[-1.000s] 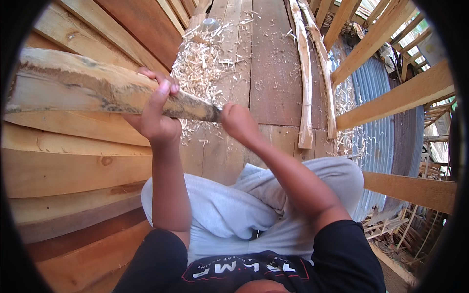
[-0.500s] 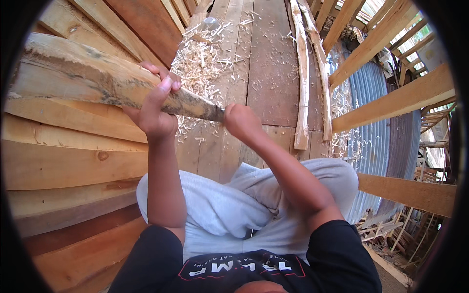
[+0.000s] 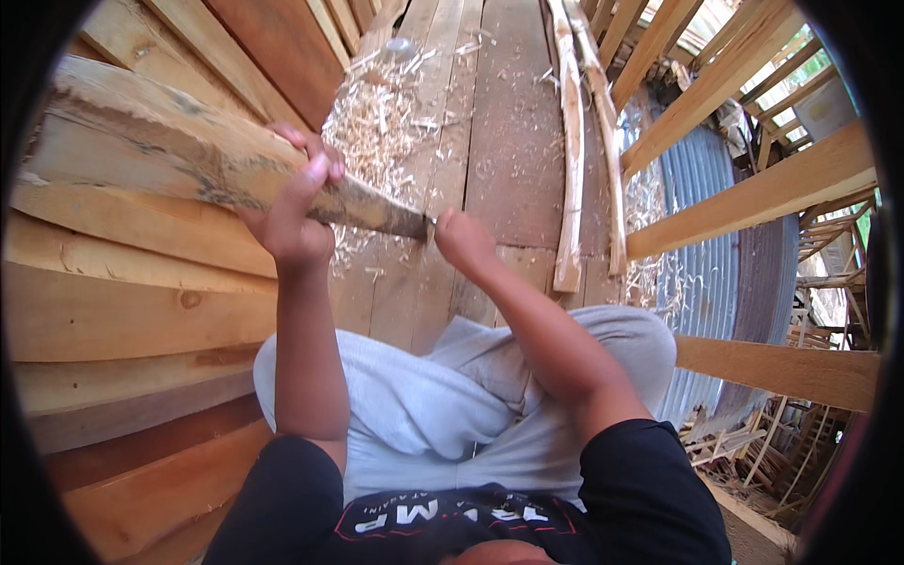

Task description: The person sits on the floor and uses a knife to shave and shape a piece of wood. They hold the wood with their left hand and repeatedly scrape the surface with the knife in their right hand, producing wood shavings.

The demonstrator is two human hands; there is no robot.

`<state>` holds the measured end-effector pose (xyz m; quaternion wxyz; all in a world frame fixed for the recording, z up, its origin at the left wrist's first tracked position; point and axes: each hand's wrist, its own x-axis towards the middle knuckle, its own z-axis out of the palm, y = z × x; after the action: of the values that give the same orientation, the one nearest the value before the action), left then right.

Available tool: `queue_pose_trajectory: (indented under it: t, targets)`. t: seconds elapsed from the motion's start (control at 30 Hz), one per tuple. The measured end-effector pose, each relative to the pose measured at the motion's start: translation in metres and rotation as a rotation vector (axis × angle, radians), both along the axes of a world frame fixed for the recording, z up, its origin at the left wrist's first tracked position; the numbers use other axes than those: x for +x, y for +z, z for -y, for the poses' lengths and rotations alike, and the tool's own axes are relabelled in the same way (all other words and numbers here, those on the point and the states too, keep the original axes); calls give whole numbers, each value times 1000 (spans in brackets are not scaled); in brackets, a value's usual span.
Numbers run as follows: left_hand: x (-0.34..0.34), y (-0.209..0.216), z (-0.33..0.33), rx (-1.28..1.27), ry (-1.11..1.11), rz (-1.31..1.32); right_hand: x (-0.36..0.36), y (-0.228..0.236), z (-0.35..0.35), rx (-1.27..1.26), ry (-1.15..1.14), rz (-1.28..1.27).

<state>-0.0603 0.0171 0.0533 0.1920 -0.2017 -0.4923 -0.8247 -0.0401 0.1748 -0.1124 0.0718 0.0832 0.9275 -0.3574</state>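
Note:
A long, rough-hewn piece of wood (image 3: 179,155) with dark stains slants from the upper left to the middle, tapering to a dark end. My left hand (image 3: 299,202) is wrapped round it, thumb on top and fingers over the far side. My right hand (image 3: 463,240) is a closed fist right at the tapered end. A small glint shows between the fist and the wood, but what the fist holds is hidden by its fingers.
Pale shavings (image 3: 372,122) cover the plank floor (image 3: 513,141) ahead, beside a clear cup-like object (image 3: 399,47). Two long peeled poles (image 3: 572,169) lie to the right. Stacked boards (image 3: 141,315) line the left. Slanted posts (image 3: 753,193) and corrugated metal sheeting (image 3: 702,217) stand on the right.
The view has shifted slightly. My right fist sits a little away from the tapered end, where a small gap now shows. My left hand keeps its grip on the wood.

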Motion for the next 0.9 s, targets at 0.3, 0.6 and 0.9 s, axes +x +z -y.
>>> queue_pose_trajectory:
  t: [0.3, 0.6, 0.9]
  targets:
    - [-3, 4, 3, 16, -2, -24, 2, 8, 4, -2, -50, 28]
    - [-7, -4, 17, 55, 15, -31, 2, 8, 16, -146, 41, 228]
    - [-10, -3, 29, 27, 12, 46, 4, 14, 13, -32, 100, 216]
